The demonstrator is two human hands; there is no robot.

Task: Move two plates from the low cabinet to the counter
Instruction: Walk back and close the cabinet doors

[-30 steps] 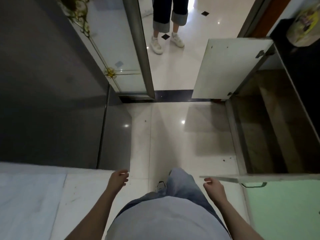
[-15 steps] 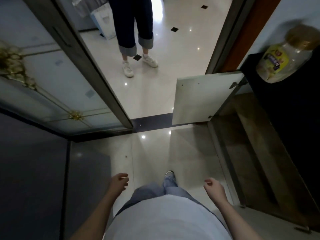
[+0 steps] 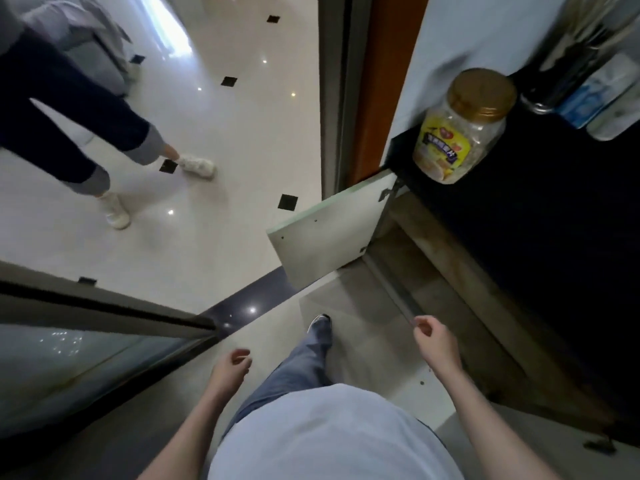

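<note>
- Both hands hang empty in front of the person's body, over the pale tiled floor [image 3: 221, 188].
- Left hand [image 3: 230, 370] has its fingers loosely curled inward, thumb near the fingertips, gripping nothing.
- Right hand [image 3: 434, 341] is raised a little farther forward, fingers half curled with the thumb and forefinger close together; nothing lies between them.
- Right hand sits just in front of the open low cabinet [image 3: 450, 289], apart from its frame.
- Low cabinet runs along the right side under the dark table [image 3: 554, 237]; its interior is dim and brownish, and no plates can be made out inside it from this angle.
- Its pale cabinet door [image 3: 325, 237] stands swung out over the floor, hinged at the far end of the opening.
- On the table's far corner stands a clear plastic jar [image 3: 460, 129] with a gold lid and a yellow label, upright.
- Behind the jar, blurred, are a shiny metal holder [image 3: 568, 64] and some pale bottles [image 3: 602, 98]; what they contain is unclear.
- One shoe [image 3: 320, 323] of the person shows ahead, at the end of a blue-trousered leg.
- A second person [image 3: 69, 133] stands at upper left in dark cuffed trousers and white shoes.
- A glass-panelled sliding door [image 3: 86, 348] crosses the lower left.
</note>
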